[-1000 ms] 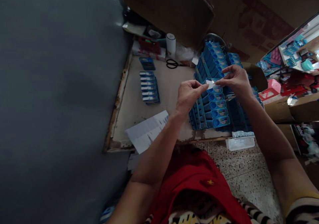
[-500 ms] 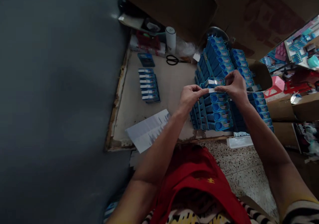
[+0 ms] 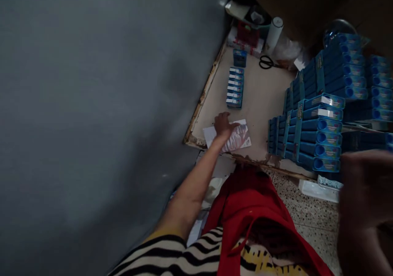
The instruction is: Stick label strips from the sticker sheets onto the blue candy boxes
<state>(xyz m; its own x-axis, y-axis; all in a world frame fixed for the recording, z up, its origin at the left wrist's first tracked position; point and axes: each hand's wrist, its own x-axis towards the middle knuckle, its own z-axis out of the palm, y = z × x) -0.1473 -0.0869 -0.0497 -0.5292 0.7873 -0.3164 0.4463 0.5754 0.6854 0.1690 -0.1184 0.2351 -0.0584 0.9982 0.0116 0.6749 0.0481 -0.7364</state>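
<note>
My left hand point(image 3: 223, 125) rests over the upper edge of a white sheet point(image 3: 242, 139) at the table's front left. Its thumb stands apart from the bent fingers, and I see nothing held in it. At the far right edge my right hand point(image 3: 365, 186) is a dark, motion-smeared shape close to the camera; its fingers cannot be made out. Between them stands a stack of blue boxes point(image 3: 327, 139), lying on their sides with ends facing me. White strips point(image 3: 326, 112) are on the ends of its top two boxes.
A small row of blue boxes with white strips point(image 3: 235, 88) stands behind the sheet, with one blue box point(image 3: 239, 58) beyond. Black-handled scissors point(image 3: 266, 62) and a white cylinder point(image 3: 274, 34) lie toward the back. More blue boxes point(image 3: 350, 69) rise behind the stack. A grey wall point(image 3: 107, 104) borders the left.
My hands have parted from the stack, leaving a white strip on its second box. My left hand has moved to the sheet, my right hand towards the camera. The view has swung left.
</note>
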